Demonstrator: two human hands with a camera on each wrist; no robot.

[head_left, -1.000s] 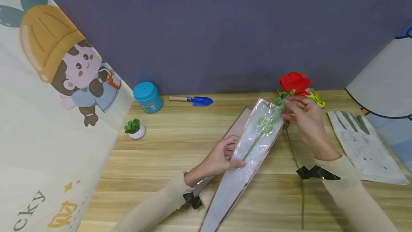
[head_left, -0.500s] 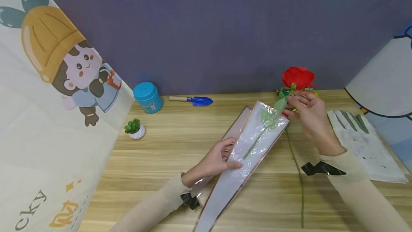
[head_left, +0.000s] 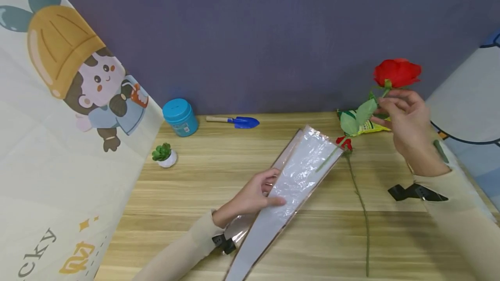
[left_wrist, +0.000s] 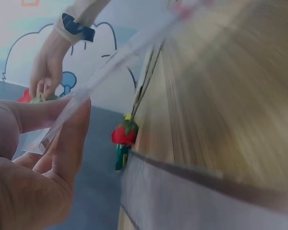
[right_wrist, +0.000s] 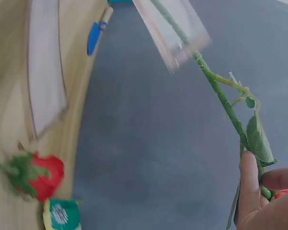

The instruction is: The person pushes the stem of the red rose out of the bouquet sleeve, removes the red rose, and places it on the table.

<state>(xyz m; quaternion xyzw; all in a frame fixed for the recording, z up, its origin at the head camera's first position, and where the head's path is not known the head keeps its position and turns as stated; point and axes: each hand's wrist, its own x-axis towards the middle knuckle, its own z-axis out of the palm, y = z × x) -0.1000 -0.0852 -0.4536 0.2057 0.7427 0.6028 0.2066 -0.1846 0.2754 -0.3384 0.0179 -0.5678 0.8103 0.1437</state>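
Note:
My right hand (head_left: 410, 129) pinches the stem of a red artificial rose (head_left: 396, 73) just under its bloom, with green leaves (head_left: 365, 112) hanging below the fingers. The lower stem (right_wrist: 182, 36) still runs into the mouth of a clear-fronted, pale flower sleeve (head_left: 293, 177) with copper-coloured edges. Around the sleeve's left edge my left hand (head_left: 251, 196) grips it, thumb in front and fingers behind. A second flower sleeve (head_left: 287, 148) lies underneath on the table. Another red rose (head_left: 344, 143) with a long stem lies to the right of the sleeves.
A blue lidded jar (head_left: 179, 118), a small potted succulent (head_left: 165, 155) and a blue hand trowel (head_left: 238, 122) stand or lie at the back left. A green and yellow packet (head_left: 371, 127) sits by the back wall. Partly behind the right arm is a pale cloth-like item (head_left: 465, 177).
My right hand has moved up and to the right, drawing the rose most of the way out of the sleeve. My left hand and the sleeve have shifted slightly down and left.

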